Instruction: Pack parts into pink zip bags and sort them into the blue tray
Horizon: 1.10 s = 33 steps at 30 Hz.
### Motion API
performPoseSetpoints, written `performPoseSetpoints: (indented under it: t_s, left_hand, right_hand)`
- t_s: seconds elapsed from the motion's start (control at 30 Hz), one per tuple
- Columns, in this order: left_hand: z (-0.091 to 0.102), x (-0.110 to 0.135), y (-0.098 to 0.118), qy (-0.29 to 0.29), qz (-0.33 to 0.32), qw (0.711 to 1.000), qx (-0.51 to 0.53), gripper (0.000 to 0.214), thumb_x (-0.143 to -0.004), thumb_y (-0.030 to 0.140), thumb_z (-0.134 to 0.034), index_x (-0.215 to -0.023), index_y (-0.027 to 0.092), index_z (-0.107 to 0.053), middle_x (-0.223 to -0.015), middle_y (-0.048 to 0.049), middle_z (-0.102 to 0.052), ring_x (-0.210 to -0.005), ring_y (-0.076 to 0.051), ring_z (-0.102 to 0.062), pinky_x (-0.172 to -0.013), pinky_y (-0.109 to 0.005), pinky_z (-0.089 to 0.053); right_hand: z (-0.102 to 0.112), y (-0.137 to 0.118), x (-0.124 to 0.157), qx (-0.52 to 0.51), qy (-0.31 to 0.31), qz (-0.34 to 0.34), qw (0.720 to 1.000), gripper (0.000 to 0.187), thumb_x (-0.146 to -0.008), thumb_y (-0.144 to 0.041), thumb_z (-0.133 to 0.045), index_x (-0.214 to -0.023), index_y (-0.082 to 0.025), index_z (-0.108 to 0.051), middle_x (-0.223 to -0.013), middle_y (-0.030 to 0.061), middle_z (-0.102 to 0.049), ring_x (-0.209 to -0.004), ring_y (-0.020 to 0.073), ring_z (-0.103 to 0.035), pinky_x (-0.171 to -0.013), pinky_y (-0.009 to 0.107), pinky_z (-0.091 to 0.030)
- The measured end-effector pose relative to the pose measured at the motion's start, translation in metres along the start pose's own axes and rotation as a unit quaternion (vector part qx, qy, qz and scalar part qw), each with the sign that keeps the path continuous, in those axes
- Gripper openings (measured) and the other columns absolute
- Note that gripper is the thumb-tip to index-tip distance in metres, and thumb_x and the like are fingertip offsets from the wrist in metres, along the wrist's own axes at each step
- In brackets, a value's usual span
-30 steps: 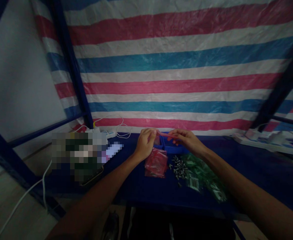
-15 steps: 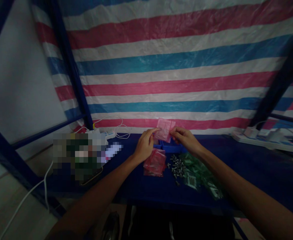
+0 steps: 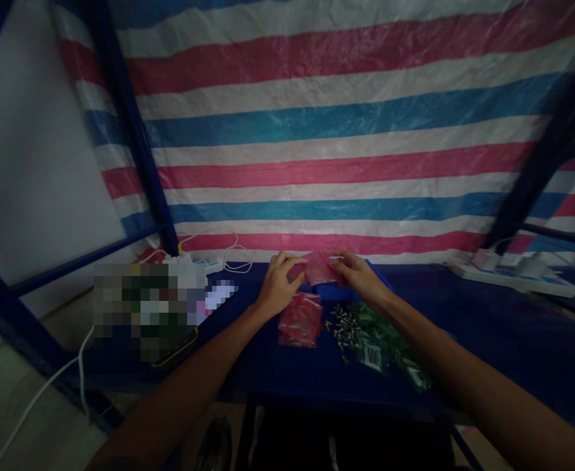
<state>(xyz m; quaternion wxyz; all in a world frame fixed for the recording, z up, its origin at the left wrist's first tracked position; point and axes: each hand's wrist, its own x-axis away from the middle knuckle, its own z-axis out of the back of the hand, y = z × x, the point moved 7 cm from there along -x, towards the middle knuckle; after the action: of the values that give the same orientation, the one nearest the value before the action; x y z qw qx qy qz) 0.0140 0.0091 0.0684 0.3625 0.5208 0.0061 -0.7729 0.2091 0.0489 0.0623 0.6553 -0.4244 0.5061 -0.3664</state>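
Between my two hands a small pink plastic bag is held over a blue tray. My left hand pinches its left side and my right hand grips its right side. Just below lies a stack of red plastic bags on the blue table. Right of the stack is a pile of small metal screws. Beside them, partly under my right forearm, lie green plastic bags, some with metal pieces inside.
A blurred-out patch covers items at the table's left, with a lit phone-like screen beside it. White cables run along the back. A power strip lies at the right. Blue posts frame a striped sheet.
The pink bag has been lowered and tipped toward the blue tray. My fingers have shifted along its sides, both hands still on it. The view has moved slightly.
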Motion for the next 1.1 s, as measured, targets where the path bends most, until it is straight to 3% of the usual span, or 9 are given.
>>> performPoseSetpoints:
  t_s: [0.07,0.23,0.3,0.4,0.53,0.7,1.1]
  left_hand:
    - [0.0,0.0,-0.002,0.002,0.002,1.0,-0.007,0.024,-0.095,0.016,-0.069,-0.117,0.025,-0.074,-0.11,-0.0056,-0.065,-0.111,-0.025,-0.06,-0.101,-0.039,-0.049]
    - [0.003,-0.002,-0.006,0.01,0.014,1.0,-0.002,0.015,-0.097,0.021,-0.069,-0.11,0.023,-0.076,-0.109,-0.0061,-0.065,-0.11,-0.024,-0.06,-0.1,-0.038,-0.048]
    - [0.003,-0.002,-0.009,0.012,0.025,1.0,0.008,0.011,-0.098,0.024,-0.069,-0.107,0.023,-0.076,-0.109,-0.0063,-0.066,-0.109,-0.024,-0.061,-0.1,-0.038,-0.049]
    - [0.001,-0.002,-0.012,0.014,0.038,0.999,0.028,0.01,-0.098,0.028,-0.069,-0.104,0.023,-0.076,-0.107,-0.0062,-0.067,-0.108,-0.024,-0.062,-0.097,-0.037,-0.049]
    - [-0.001,-0.001,-0.014,0.036,0.041,0.997,0.046,0.009,-0.098,0.028,-0.069,-0.095,0.02,-0.073,-0.102,-0.0056,-0.068,-0.102,-0.023,-0.063,-0.094,-0.036,-0.049]
    - [-0.001,-0.003,-0.017,0.05,0.043,0.996,0.058,0.017,-0.099,0.029,-0.068,-0.084,0.02,-0.067,-0.095,-0.0049,-0.067,-0.095,-0.022,-0.063,-0.088,-0.034,-0.048]
    - [-0.004,-0.003,-0.015,0.032,0.053,0.995,0.08,0.018,-0.098,0.03,-0.068,-0.083,0.02,-0.068,-0.09,-0.0044,-0.065,-0.089,-0.02,-0.061,-0.08,-0.031,-0.047]
  right_hand:
    - [0.001,0.0,0.0,-0.018,0.012,0.001,1.0,0.044,-0.08,-0.044,-0.076,-0.116,-0.023,-0.062,-0.064,-0.0068,-0.054,-0.054,0.0132,-0.043,-0.053,0.027,-0.032]
    - [0.004,0.003,-0.002,-0.019,0.011,-0.009,1.0,0.022,-0.081,-0.038,-0.069,-0.093,-0.019,-0.069,-0.066,-0.0016,-0.058,-0.055,0.0126,-0.047,-0.054,0.028,-0.033]
    - [0.005,0.003,-0.002,-0.022,0.004,-0.013,1.0,0.024,-0.08,-0.037,-0.069,-0.096,-0.019,-0.071,-0.064,-0.0018,-0.057,-0.055,0.013,-0.048,-0.055,0.028,-0.034]
    - [0.002,-0.003,0.0,-0.019,-0.006,0.003,1.0,0.03,-0.08,-0.041,-0.074,-0.1,-0.019,-0.07,-0.068,-0.0019,-0.06,-0.056,0.0126,-0.049,-0.055,0.028,-0.035]
    - [-0.002,-0.012,0.004,0.002,-0.01,0.025,1.0,0.034,-0.081,-0.051,-0.078,-0.089,-0.02,-0.066,-0.08,0.0012,-0.067,-0.056,0.0111,-0.046,-0.054,0.028,-0.034]
    - [-0.004,-0.011,0.003,0.011,-0.015,0.021,1.0,0.037,-0.084,-0.055,-0.077,-0.082,-0.021,-0.062,-0.076,0.001,-0.064,-0.055,0.0114,-0.047,-0.054,0.029,-0.033]
    - [-0.005,-0.001,0.0,-0.002,-0.025,0.018,1.0,0.039,-0.085,-0.056,-0.074,-0.079,-0.022,-0.055,-0.065,-0.0032,-0.05,-0.052,0.0111,-0.042,-0.051,0.029,-0.029]
